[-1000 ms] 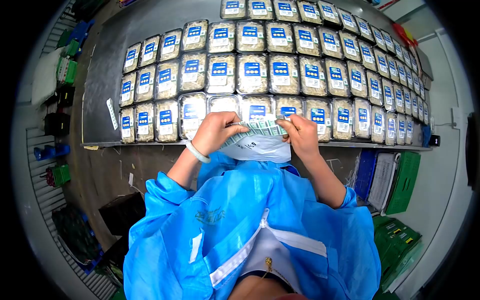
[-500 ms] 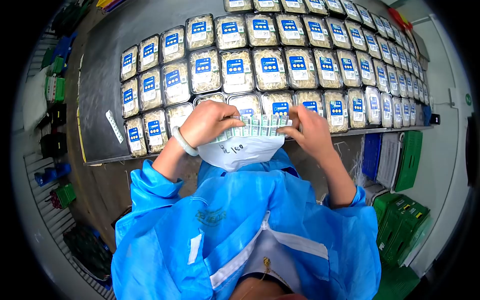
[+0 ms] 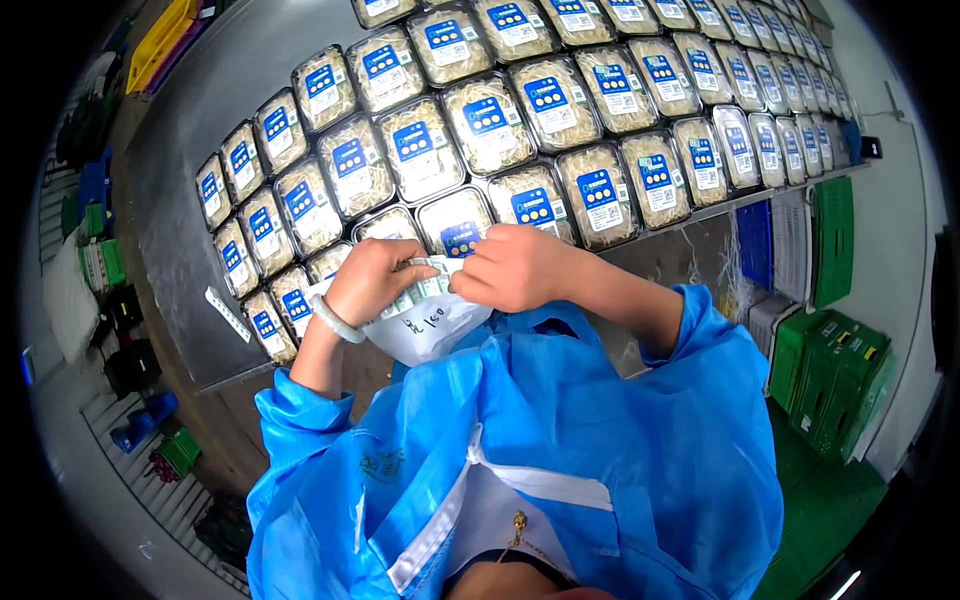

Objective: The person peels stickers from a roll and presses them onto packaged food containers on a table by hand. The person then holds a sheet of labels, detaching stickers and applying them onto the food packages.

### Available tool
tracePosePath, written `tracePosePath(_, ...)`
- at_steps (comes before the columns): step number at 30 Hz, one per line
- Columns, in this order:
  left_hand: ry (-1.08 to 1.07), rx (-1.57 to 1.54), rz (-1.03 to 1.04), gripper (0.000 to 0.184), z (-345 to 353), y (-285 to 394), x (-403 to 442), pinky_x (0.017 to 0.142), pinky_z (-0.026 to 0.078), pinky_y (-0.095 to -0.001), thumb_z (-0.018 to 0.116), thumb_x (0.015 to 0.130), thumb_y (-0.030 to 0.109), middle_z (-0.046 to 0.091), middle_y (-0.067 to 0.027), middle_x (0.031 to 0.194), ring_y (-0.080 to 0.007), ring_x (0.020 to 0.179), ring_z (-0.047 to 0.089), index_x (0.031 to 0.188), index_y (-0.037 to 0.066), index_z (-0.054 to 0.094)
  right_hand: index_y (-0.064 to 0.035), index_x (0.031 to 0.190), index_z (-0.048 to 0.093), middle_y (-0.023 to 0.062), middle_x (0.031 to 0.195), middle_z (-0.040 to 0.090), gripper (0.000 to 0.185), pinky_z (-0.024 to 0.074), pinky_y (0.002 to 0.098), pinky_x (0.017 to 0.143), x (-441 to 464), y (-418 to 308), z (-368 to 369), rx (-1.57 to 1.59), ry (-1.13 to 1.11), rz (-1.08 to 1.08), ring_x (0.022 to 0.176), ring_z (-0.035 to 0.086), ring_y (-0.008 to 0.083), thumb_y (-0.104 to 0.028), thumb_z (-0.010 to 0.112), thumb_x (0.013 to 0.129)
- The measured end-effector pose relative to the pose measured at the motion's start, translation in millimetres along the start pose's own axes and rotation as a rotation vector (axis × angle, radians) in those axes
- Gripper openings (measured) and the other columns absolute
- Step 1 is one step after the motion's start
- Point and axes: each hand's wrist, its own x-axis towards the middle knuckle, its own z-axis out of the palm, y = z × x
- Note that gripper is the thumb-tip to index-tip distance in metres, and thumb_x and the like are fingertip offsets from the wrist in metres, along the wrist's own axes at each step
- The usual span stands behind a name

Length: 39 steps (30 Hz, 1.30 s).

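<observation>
A white sheet [image 3: 425, 335] with handwriting on it hangs in front of my chest, and rows of small green-and-white labels [image 3: 415, 290] show along its upper edge. My left hand [image 3: 378, 280], with a pale bangle at the wrist, is closed on the left side of this label sheet. At the sheet's upper right, the fingers of my right hand [image 3: 520, 268] are curled closed on its edge; the fingertips are partly hidden. Just beyond both hands, clear-lidded trays of pale shredded food [image 3: 455, 225] with blue-and-white labels stand on the table.
Many more packed trays [image 3: 490, 120] stand in rows across the dark table [image 3: 175, 200]. A loose label strip [image 3: 228, 314] lies near its left front edge. Green crates [image 3: 835, 385] are stacked at the right. A yellow crate [image 3: 160, 45] sits at the far left.
The view has turned and the rows now slant. My right hand has come closer to my left, and its fingers have curled over the sheet's right side.
</observation>
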Motion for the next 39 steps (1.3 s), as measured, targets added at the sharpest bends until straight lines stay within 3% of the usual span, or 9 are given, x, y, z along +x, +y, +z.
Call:
tracePosePath(3,0.096,0.083,-0.049,0.017,3,-24,2,0.056,0.045,-0.0373,0.074,0.080,0.017,0.062,-0.0163,0.071,-0.0306,0.060,0.060,0.084,0.002,0.068,-0.0076,0.089,0.066,0.0038,0.076,0.064,0.013,0.0473,0.0273,0.056,-24,15,-9,0.053,0.353,0.611,0.064,0.061,0.0141,-0.015,0.066,0.078)
tracePosePath(5,0.237,0.160,-0.048,0.019,3,-45,-6,0.054,0.044,-0.0368,0.074,0.079,0.019,0.061,-0.0166,0.066,-0.0282,0.057,0.059,0.084,0.001,0.067,-0.0032,0.097,0.068,0.0066,0.077,0.068,0.019,0.0478,0.0276,0.057,-38,36,-32,0.661,0.493,1.611,0.063,0.060,0.0110,-0.015,0.070,0.082)
tracePosePath(13,0.277,0.110,-0.247,0.020,7,-69,-31,0.052,0.040,-0.0348,0.075,0.079,0.016,0.058,-0.0168,0.063,-0.0254,0.051,0.050,0.081,-0.001,0.065,0.0018,0.084,0.069,0.0085,0.067,0.065,0.027,0.0440,0.0306,0.055,-188,86,24,0.438,0.157,1.686,0.059,0.055,0.0112,-0.023,0.078,0.077)
tracePosePath(19,0.315,0.163,-0.231,0.021,11,-76,-39,0.054,0.045,-0.0394,0.076,0.077,0.019,0.062,-0.0181,0.067,-0.0339,0.058,0.060,0.083,0.001,0.067,-0.0028,0.095,0.058,0.0180,0.077,0.068,0.048,0.0510,0.0475,0.065,-169,97,24,-0.249,-0.349,1.558,0.076,0.067,0.0355,-0.040,0.078,0.073)
tracePosePath(21,0.325,0.221,-0.264,0.021,11,-84,-46,0.054,0.045,-0.0396,0.076,0.078,0.019,0.062,-0.0183,0.067,-0.0345,0.059,0.060,0.083,0.000,0.066,-0.0042,0.100,0.055,0.0182,0.078,0.068,0.040,0.0513,0.0462,0.064,-161,96,16,-0.245,-0.366,1.581,0.075,0.067,0.0348,-0.033,0.074,0.080)
tracePosePath(25,0.320,0.175,-0.334,0.021,13,-85,-57,0.054,0.044,-0.0391,0.076,0.077,0.017,0.061,-0.0186,0.067,-0.0350,0.058,0.059,0.084,-0.001,0.066,-0.0041,0.099,0.049,0.0171,0.078,0.064,0.026,0.0496,0.0410,0.068,-139,73,51,0.600,-0.021,1.405,0.075,0.066,0.0307,-0.021,0.065,0.087)
tracePosePath(30,0.365,0.117,-0.338,0.021,23,-91,-70,0.055,0.045,-0.0392,0.076,0.078,0.016,0.062,-0.0193,0.068,-0.0347,0.060,0.061,0.085,-0.001,0.065,-0.0034,0.104,0.046,0.0119,0.080,0.062,0.023,0.0458,0.0403,0.066,-102,65,85,0.431,-0.199,1.323,0.074,0.063,0.0289,-0.013,0.061,0.089)
tracePosePath(33,0.389,0.112,-0.355,0.022,26,-95,-79,0.056,0.046,-0.0400,0.076,0.079,0.017,0.063,-0.0206,0.070,-0.0350,0.062,0.063,0.085,-0.002,0.065,-0.0027,0.103,0.046,0.0215,0.083,0.065,0.026,0.0483,0.0484,0.069,-89,64,93,0.286,-0.340,1.316,0.083,0.063,0.0412,-0.015,0.062,0.087)
tracePosePath(39,0.408,0.080,-0.396,0.022,31,-103,-97,0.057,0.046,-0.0401,0.075,0.079,0.016,0.062,-0.0209,0.070,-0.0365,0.064,0.062,0.086,-0.002,0.065,-0.0022,0.102,0.048,0.0199,0.080,0.067,0.051,0.0512,0.0472,0.065,-78,69,75,-0.183,-0.572,1.338,0.078,0.067,0.0369,-0.040,0.074,0.078)
